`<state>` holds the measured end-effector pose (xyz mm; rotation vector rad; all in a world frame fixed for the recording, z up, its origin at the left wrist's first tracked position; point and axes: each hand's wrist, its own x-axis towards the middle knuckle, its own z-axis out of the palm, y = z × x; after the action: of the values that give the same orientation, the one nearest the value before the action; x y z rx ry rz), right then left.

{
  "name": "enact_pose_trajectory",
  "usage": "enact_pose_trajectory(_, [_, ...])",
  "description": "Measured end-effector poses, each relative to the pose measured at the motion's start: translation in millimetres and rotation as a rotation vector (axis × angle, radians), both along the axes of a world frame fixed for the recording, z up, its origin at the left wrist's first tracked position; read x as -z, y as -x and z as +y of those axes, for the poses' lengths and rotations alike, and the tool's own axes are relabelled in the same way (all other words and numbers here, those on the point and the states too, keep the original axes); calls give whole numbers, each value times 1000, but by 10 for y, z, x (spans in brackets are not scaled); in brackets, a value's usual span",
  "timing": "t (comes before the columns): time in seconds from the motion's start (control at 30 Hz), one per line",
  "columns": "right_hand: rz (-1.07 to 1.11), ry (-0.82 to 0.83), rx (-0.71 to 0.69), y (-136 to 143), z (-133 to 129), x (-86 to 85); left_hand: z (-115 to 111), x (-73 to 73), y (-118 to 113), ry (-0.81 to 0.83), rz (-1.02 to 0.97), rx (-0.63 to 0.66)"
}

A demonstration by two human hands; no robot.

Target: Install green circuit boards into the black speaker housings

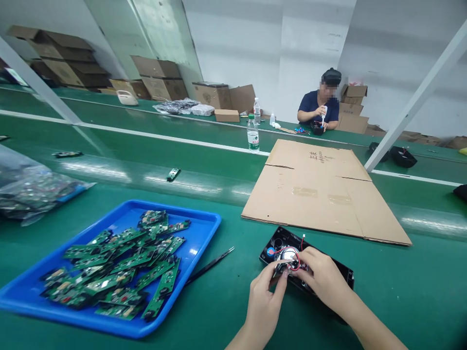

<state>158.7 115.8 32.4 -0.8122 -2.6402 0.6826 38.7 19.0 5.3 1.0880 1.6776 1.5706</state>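
A black plastic housing (pixel 272 243) lies on the green bench with a round silver speaker (pixel 288 253) inside. A small blue disc (pixel 270 251) sits near its left end, and thin red wires (pixel 299 260) loop over it. My left hand (pixel 265 294) pinches a small circuit board (pixel 280 267) above the housing's near side. My right hand (pixel 323 272) reaches over the housing, its thumb and finger closed on the wires beside the board. The fingers partly hide the spot where wires and board meet.
A blue tray (pixel 215 226) on the left holds many green circuit boards (pixel 127 257). Tweezers (pixel 211 265) lie beside it. A flattened cardboard sheet (pixel 314 194) lies ahead, near a water bottle (pixel 252 133). Across the bench sits a co-worker (pixel 310 104); a bagged pile (pixel 29 189) is far left.
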Motion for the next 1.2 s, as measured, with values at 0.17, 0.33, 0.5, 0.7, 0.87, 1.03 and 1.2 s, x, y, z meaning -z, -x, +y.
enact_pose_trajectory(0.17, [24, 206, 151, -30, 127, -25, 5, -17, 46, -89, 117, -138])
enact_pose_trajectory(0.33, [258, 661, 209, -22, 178, 48, 8, 26, 95, -68, 209, -200])
enact_pose_trajectory(0.5, [231, 686, 100, -23, 124, -42, 19, 88, 82, 13, 108, -200])
enact_pose_trajectory(0.7, [125, 81, -50, 43, -43, -11, 48, 121, 60, -54, 176, -206])
enact_pose_trajectory(0.87, [76, -404, -123, 56, -54, 129, 76, 114, 32, -83, 234, -201])
enact_pose_trajectory(1.03, [50, -599, -186, 36, -70, 129, 90, 18, 16, -29, 234, -124])
enact_pose_trajectory(1.2, [85, -570, -13, 33, -74, 179, 73, -37, 85, -19, 246, 34])
